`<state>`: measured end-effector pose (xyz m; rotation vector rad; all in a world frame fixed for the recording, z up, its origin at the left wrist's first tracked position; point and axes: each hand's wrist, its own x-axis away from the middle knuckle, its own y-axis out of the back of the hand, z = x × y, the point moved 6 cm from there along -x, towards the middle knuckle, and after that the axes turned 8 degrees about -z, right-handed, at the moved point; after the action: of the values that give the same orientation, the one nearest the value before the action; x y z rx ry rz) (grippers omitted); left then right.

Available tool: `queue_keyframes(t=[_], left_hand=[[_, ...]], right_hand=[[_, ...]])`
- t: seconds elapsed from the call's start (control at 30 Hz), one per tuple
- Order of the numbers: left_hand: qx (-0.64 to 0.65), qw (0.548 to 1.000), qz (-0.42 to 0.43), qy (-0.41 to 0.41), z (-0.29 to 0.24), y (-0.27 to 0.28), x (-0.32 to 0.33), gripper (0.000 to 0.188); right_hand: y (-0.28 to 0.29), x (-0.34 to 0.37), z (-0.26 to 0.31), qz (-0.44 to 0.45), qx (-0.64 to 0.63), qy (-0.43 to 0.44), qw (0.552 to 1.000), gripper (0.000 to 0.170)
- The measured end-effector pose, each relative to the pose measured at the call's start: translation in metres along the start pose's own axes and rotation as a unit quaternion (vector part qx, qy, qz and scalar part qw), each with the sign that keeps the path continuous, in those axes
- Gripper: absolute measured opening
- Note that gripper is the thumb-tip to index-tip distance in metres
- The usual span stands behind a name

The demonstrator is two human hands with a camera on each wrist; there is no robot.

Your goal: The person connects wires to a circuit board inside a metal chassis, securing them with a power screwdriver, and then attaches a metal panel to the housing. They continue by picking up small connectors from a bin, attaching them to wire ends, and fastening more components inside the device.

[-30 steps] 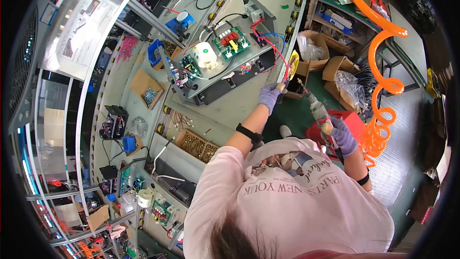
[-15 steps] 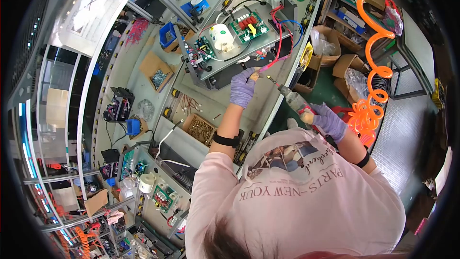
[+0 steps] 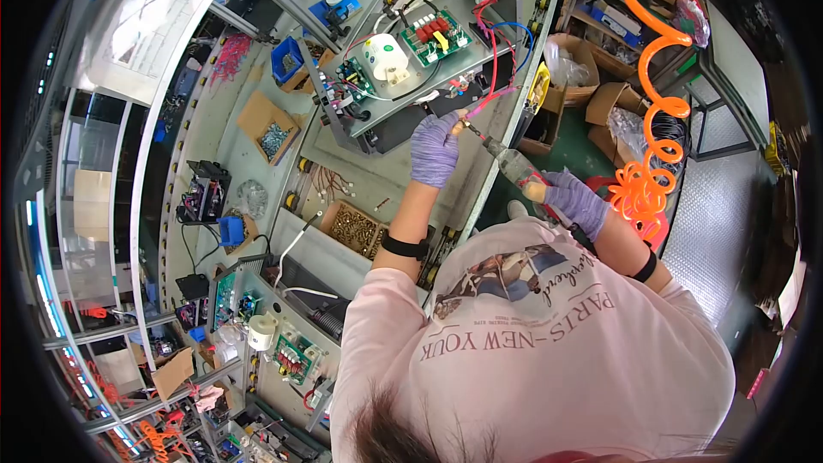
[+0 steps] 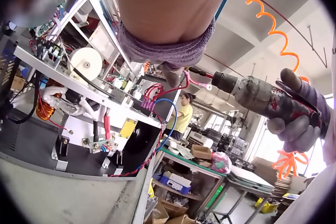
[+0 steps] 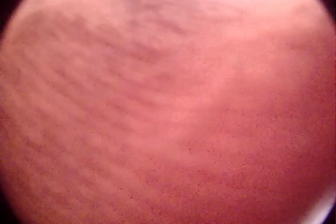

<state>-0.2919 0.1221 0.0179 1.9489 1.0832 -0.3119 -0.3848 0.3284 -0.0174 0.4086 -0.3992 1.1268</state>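
In the head view my gloved left hand point(image 3: 435, 153) pinches the end of the red wires point(image 3: 493, 69) over the bench's front side. My right hand point(image 3: 578, 201), also gloved, grips a worn power screwdriver point(image 3: 512, 163) whose bit points at the left fingertips. In the left wrist view a ring terminal point(image 4: 208, 87) on a pink-sleeved wire shows beside the screwdriver's nose point(image 4: 224, 82). The wires run from an open metal chassis point(image 3: 390, 111) carrying a green circuit board point(image 3: 435, 37) and a white round part point(image 3: 385, 58). Blurred fabric or skin fills the right wrist view.
Close to my left forearm sits a box of brass screws point(image 3: 356, 230). Another box of screws point(image 3: 274, 139) and a blue bin point(image 3: 286, 58) stand farther back. An orange coiled hose point(image 3: 669, 107) hangs at the right, near cartons point(image 3: 570, 60). Another chassis point(image 3: 287, 339) lies at lower left.
Both hands have come leftward over the bench side, the right one raising the screwdriver. The gap between its bit and my left fingertips has closed. The wire end stays pinched in my left hand.
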Motion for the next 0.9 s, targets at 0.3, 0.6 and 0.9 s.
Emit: queue_keyframes(t=[0.3, 0.6, 0.9], left_hand=[[-0.145, 0.97, 0.026, -0.192, -0.01, 0.0, 0.003, 0.029], [-0.113, 0.993, 0.03, 0.006, 0.015, -0.015, 0.03, 0.024], [0.369, 0.631, -0.127, 0.671, 0.083, -0.048, 0.045, 0.018]], right_hand=[[-0.017, 0.009, 0.011, 0.105, -0.27, -0.084, 0.954, 0.046], [-0.023, -0.011, -0.011, 0.082, -0.198, -0.148, 0.965, 0.043], [-0.04, -0.05, -0.001, 0.007, -0.043, -0.104, 0.994, 0.035]])
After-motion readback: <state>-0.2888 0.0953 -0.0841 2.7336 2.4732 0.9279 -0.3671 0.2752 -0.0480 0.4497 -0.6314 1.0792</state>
